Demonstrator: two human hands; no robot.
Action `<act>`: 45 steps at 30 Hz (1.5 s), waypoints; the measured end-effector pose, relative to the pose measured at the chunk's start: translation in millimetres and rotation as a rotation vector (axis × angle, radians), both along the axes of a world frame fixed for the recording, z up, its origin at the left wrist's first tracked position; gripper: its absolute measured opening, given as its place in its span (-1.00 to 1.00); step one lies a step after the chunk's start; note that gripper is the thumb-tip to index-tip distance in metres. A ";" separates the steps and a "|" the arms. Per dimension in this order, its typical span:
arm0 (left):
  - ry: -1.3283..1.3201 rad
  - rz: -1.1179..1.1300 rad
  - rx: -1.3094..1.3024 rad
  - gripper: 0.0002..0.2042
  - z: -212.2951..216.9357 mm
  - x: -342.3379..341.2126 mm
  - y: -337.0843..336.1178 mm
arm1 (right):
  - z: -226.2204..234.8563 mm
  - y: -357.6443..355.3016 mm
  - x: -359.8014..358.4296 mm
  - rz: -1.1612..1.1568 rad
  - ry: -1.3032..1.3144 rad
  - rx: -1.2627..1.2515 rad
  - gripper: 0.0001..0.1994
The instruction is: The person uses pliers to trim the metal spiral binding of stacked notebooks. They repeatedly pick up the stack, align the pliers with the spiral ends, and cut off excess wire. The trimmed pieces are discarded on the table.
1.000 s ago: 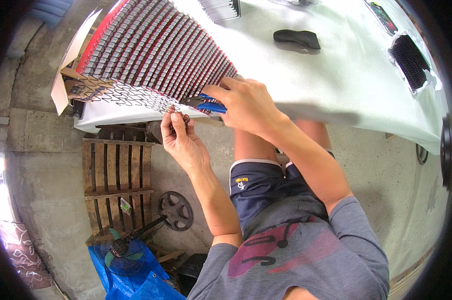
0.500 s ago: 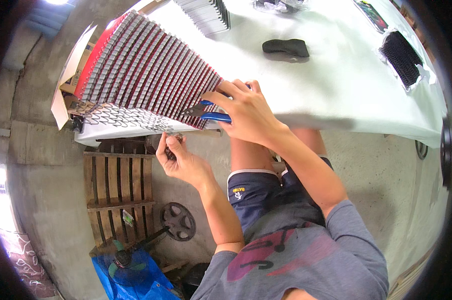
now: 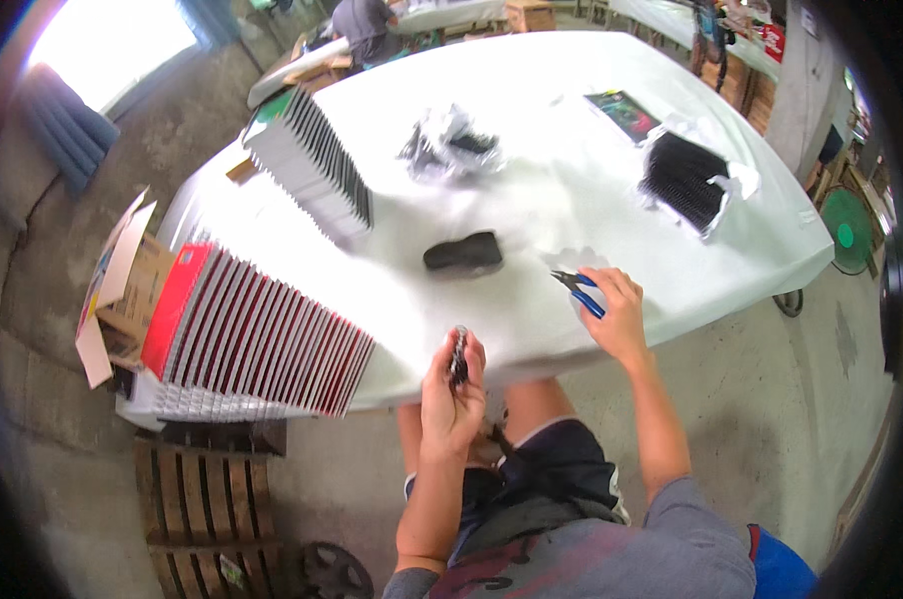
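At far left, an open cardboard box (image 3: 122, 299), contents hidden; beside it, a fanned row of red-and-white booklets (image 3: 262, 344) on the desk (image 3: 531, 130), spines reachable; left hand (image 3: 449, 399) closed on a small dark coil piece (image 3: 459, 354), raised for inspection seemingly; right hand (image 3: 616, 314) gripping blue-handled pliers (image 3: 578, 290), resting on the near desk edge.

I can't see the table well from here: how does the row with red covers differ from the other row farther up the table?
The red-covered row sits at the table's near left edge beside an open cardboard box; the white row lies farther back. The red-covered row shows red edges, the white row white and dark ones. The red-covered row looks longer. Both are flat pieces standing on edge, packed side by side.
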State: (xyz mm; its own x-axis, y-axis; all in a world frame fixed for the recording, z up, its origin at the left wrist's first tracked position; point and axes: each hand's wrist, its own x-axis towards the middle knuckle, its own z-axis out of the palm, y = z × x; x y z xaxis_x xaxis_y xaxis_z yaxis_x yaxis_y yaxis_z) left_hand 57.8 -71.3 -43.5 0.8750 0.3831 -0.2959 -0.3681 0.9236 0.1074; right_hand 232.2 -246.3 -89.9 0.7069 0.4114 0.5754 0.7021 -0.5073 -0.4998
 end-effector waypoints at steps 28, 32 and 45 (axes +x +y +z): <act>-0.228 -0.110 1.339 -0.68 57.3 14.1 -17.8 | -9.4 -5.1 7.6 -0.202 -0.012 -0.060 -0.47; 0.026 -0.254 1.455 -0.80 27.6 -72.1 -11.0 | -4.6 -0.5 -0.8 -0.083 0.073 0.091 -0.46; 0.818 0.795 1.286 -0.68 0.3 -183.5 46.8 | 45.9 114.1 -140.1 0.655 0.049 0.061 -0.44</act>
